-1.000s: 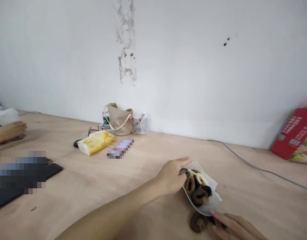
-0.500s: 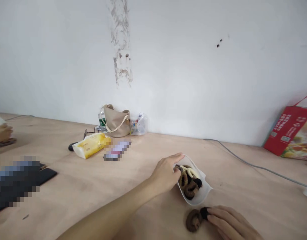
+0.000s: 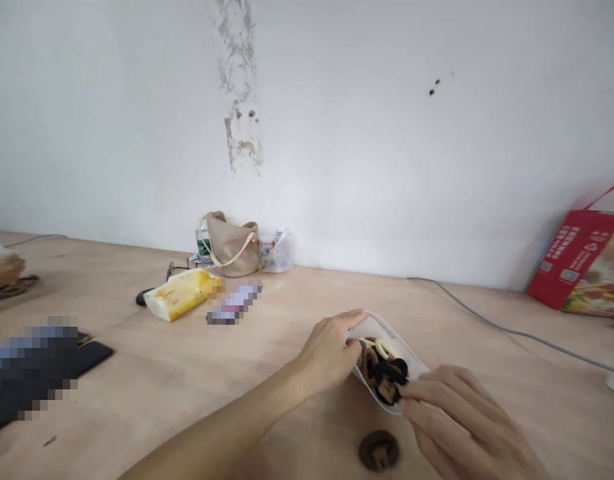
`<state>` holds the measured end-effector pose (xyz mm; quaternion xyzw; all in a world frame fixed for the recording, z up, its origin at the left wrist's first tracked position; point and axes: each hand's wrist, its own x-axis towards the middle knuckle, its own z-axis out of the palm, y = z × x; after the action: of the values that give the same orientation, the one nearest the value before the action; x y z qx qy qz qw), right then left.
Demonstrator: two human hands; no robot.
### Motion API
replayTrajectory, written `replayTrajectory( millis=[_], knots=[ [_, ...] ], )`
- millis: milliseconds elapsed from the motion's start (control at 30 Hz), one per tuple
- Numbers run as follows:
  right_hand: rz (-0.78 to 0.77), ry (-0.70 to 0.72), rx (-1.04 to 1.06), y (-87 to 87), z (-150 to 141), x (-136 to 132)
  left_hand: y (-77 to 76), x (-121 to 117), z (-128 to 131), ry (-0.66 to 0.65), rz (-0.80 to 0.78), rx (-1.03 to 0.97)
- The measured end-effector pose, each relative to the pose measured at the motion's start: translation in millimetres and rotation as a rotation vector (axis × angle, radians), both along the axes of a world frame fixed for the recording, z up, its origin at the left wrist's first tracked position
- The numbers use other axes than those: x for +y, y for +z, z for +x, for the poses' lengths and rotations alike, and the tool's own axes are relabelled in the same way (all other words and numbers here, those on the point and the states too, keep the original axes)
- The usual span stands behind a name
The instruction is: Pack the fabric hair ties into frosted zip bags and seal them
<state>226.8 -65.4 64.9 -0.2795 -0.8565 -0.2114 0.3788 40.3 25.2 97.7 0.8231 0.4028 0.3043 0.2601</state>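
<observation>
Hair ties (image 3: 381, 373) in dark brown, black and cream lie bunched inside a clear plastic pouch (image 3: 391, 333), which rests on its side on a plywood table (image 3: 197, 400), near the person and right of centre. The pouch's mouth faces the near right, and the ties fill most of its visible length. One loose brown hair tie (image 3: 379, 450) lies flat on the bare wood just near the pouch, apart from both hands.

The two hands are close together at the pouch but not touching each other. The left hand (image 3: 327, 353) grips the pouch's far left end, with its fingers along the upper edge. The right hand (image 3: 457, 420) comes in from the near right, its fingertips (image 3: 407, 403) at the mouth among the dark ties. Whether those fingers are pinching a tie cannot be told.

Along the far edge of the table, against a white wall, stand a tan handbag (image 3: 230, 247), a water bottle (image 3: 203, 243) behind its strap and a clear plastic bag (image 3: 277, 253) holding small items too blurred to name. A yellow tissue packet (image 3: 179, 293) lies in front of them. A co-worker's hand (image 3: 4, 272) rests at the far left, and a red carton (image 3: 571, 260) leans against the wall at the right.
</observation>
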Motion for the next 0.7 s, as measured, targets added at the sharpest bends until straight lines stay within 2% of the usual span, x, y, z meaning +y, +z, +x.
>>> replayTrajectory(
  millis=[67, 167, 300, 500, 700],
  knots=[
    [-0.022, -0.076, 0.008, 0.1, -5, 19, 2.3, -2, -1, -0.028, 0.012, 0.010],
    [-0.050, -0.163, -0.056, -18.3, -7, 37, 4.9, -5, -1, -0.053, 0.023, 0.044],
    [-0.025, -0.150, 0.000, -39.4, 2, 32, 5.8, -5, -2, -0.033, 0.002, 0.085],
    [0.044, -0.234, -0.011, -29.7, 15, 21, 5.8, -5, -1, -0.015, -0.013, 0.047],
    [-0.063, -0.297, -0.117, -31.2, 26, 23, 6.8, -3, -3, -0.005, -0.030, 0.019]
  ],
)
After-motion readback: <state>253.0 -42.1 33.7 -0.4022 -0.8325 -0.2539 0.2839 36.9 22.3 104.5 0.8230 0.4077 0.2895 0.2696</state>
